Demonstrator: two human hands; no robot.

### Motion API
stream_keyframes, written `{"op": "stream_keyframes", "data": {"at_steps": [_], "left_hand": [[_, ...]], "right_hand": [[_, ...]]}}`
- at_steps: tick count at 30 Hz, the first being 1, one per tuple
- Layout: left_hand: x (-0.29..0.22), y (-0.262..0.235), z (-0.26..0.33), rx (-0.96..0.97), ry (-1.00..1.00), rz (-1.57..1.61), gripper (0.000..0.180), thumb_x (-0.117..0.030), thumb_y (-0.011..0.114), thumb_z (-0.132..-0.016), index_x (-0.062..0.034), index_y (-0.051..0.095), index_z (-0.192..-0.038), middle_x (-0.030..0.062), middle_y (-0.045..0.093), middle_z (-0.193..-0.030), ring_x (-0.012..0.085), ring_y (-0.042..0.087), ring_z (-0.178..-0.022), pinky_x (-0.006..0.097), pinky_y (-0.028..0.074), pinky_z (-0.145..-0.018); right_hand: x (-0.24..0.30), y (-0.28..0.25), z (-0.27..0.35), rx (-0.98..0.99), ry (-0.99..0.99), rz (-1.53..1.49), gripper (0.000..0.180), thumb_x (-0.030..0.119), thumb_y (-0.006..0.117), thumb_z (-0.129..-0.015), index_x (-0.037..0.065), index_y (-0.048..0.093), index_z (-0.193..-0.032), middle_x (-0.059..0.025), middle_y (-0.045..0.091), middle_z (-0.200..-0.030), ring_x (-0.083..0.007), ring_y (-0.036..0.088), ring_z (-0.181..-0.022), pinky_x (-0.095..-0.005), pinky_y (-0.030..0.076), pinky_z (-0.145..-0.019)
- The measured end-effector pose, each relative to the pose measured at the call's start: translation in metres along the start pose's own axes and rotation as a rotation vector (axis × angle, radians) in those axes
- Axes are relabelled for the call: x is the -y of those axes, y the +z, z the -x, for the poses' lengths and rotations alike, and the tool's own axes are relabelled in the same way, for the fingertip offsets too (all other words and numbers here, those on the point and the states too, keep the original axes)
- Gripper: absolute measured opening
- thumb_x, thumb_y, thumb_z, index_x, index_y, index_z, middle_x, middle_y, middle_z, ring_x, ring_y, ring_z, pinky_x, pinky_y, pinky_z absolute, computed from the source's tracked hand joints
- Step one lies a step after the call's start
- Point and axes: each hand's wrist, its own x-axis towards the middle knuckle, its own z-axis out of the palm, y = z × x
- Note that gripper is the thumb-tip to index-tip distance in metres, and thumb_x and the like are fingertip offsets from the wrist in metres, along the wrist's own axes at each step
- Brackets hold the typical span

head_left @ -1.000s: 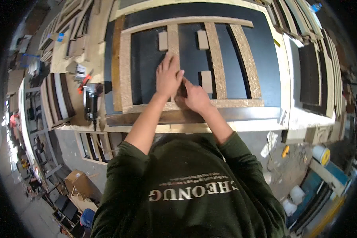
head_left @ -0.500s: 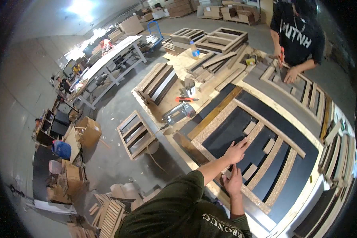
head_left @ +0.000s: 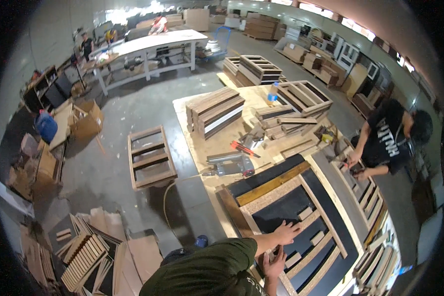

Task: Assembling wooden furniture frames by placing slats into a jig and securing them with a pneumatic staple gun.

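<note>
A ladder-like frame of particleboard strips (head_left: 313,253) lies on a black panel (head_left: 277,209) in front of me. My left hand (head_left: 286,233) rests across the frame, fingers stretched out over a strip, near a small wooden block (head_left: 317,238). Just nearer to me, my right hand (head_left: 274,262) is at the near rail with its fingers apart. Whether a small piece lies beneath it is hidden. Beside that hand sits another block (head_left: 293,259), and a further block (head_left: 306,213) lies against a farther strip.
A nail gun (head_left: 229,164) and an orange-handled hand tool (head_left: 245,149) lie on the worktable (head_left: 187,118). Stacked wooden frames (head_left: 217,111) and a bottle (head_left: 272,93) stand behind. A co-worker (head_left: 387,135) handles another frame at right. One frame (head_left: 152,157) is left of the table.
My view has swung up and to the right, so the bench appears lower. Both hands stay at the frame; my left fingers are spread wider. The co-worker leans farther over.
</note>
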Motion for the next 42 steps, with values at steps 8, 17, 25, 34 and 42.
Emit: {"op": "stream_keyframes", "data": {"at_steps": [8, 17, 25, 34, 42], "left_hand": [[0.012, -0.007, -0.002, 0.024, 0.055, 0.07, 0.077, -0.039, 0.072, -0.072, -0.0071, 0.041, -0.135, 0.0143, 0.03, -0.143, 0.0364, 0.041, -0.119, 0.067, 0.035, -0.091], [0.016, -0.008, -0.007, -0.086, 0.099, -0.007, 0.066, -0.038, 0.071, -0.068, -0.0053, 0.054, -0.123, 0.0194, 0.038, -0.134, 0.0414, 0.043, -0.11, 0.071, 0.038, -0.082], [0.011, -0.025, -0.004, -0.026, 0.121, -0.058, 0.063, -0.036, 0.068, -0.073, -0.0056, 0.05, -0.125, 0.0172, 0.039, -0.131, 0.0392, 0.046, -0.108, 0.069, 0.038, -0.083], [0.003, -0.02, -0.006, -0.034, 0.096, -0.018, 0.053, -0.025, 0.067, -0.075, -0.0048, 0.047, -0.12, 0.0161, 0.038, -0.132, 0.0378, 0.05, -0.107, 0.061, 0.043, -0.084], [0.0, 0.001, -0.006, -0.035, 0.059, -0.01, 0.057, -0.023, 0.063, -0.078, -0.0093, 0.043, -0.129, 0.013, 0.035, -0.136, 0.0338, 0.046, -0.117, 0.056, 0.043, -0.087]], "right_hand": [[0.0, 0.008, -0.002, 0.013, -0.155, 0.255, 0.067, 0.038, 0.061, -0.076, -0.001, 0.046, -0.129, -0.0302, 0.047, -0.126, -0.0456, 0.045, -0.118, -0.0494, 0.039, -0.095], [0.016, 0.007, -0.014, -0.033, -0.132, 0.173, 0.059, 0.03, 0.064, -0.076, -0.001, 0.051, -0.124, -0.0296, 0.049, -0.124, -0.0453, 0.052, -0.109, -0.0454, 0.043, -0.092], [0.014, 0.004, -0.009, -0.026, -0.004, 0.173, 0.068, 0.042, 0.063, -0.071, 0.001, 0.053, -0.124, -0.0269, 0.051, -0.125, -0.0397, 0.051, -0.114, -0.0454, 0.042, -0.092], [0.011, -0.005, -0.001, -0.016, 0.044, 0.077, 0.063, 0.04, 0.066, -0.07, 0.006, 0.056, -0.122, -0.022, 0.047, -0.131, -0.0389, 0.052, -0.109, -0.0437, 0.043, -0.09], [0.003, -0.013, -0.004, 0.058, -0.135, -0.017, 0.062, 0.037, 0.058, -0.085, -0.004, 0.045, -0.13, -0.0341, 0.044, -0.126, -0.0494, 0.044, -0.116, -0.0531, 0.043, -0.093]]}}
